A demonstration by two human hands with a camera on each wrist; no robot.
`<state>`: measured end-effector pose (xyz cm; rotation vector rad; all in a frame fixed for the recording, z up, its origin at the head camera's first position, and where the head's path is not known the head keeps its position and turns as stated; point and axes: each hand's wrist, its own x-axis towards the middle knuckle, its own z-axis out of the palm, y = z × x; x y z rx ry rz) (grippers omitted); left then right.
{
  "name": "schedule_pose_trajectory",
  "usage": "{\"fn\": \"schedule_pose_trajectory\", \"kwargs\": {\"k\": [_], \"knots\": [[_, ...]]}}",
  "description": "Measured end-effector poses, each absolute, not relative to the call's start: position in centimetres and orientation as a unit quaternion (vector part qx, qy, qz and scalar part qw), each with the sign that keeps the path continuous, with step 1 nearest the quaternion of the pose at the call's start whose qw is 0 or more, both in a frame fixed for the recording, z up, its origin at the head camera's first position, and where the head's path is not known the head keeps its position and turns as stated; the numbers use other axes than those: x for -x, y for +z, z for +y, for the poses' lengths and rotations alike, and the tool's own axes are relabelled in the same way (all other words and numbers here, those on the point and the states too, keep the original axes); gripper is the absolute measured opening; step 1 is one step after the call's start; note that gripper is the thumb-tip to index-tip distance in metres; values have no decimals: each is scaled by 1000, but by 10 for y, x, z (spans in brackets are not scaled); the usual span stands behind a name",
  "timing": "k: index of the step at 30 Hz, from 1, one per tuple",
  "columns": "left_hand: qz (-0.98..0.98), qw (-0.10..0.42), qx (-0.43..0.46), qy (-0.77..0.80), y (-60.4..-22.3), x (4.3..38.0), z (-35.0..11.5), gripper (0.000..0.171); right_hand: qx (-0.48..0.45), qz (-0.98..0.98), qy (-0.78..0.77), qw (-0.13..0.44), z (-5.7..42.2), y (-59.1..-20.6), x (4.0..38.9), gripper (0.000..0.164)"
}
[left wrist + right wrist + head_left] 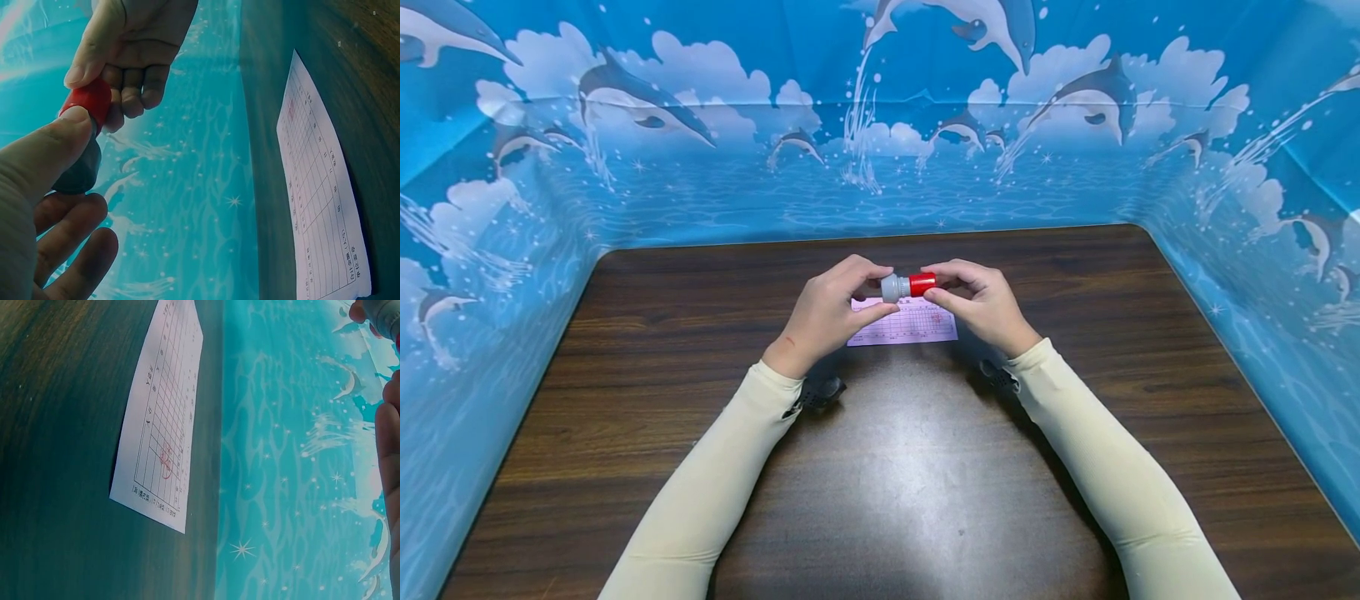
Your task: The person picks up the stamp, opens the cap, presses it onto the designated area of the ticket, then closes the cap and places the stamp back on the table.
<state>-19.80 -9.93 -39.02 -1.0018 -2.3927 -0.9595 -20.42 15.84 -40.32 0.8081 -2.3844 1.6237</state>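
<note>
A small stamp with a grey body (892,288) and a red cap (922,284) is held level above the table between both hands. My left hand (831,308) pinches the grey end between thumb and fingers. On the other side, my right hand (981,304) grips the red cap with thumb and fingers. Below them lies a pale pink printed form (902,327), ruled in a grid. A round red stamp mark (165,461) shows on the form in the right wrist view, where the right hand is mostly cut off by the frame edge.
The dark wood-grain table (910,467) carries the form near its far side. A blue curtain (880,192) printed with dolphins surrounds the back and sides. Black wrist devices (822,393) sit under the cream sleeves (700,492).
</note>
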Motion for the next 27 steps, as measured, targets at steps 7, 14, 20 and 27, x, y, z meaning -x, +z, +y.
{"fn": "schedule_pose_trajectory", "kwargs": {"k": [7,14,20,27], "knots": [[-851,182,350,-345,-390,198,-99,54,-275,-792,540,73,158,-403,205,34],[-870,155,325,-337,-392,199,-100,54,-272,-791,542,78,160,-403,205,35],[-896,130,277,-322,-392,203,-107,59,-259,-786,550,113,165,-403,209,37],[-921,94,231,-298,-394,209,-117,58,-216,-797,538,169,175,-408,218,36]]}}
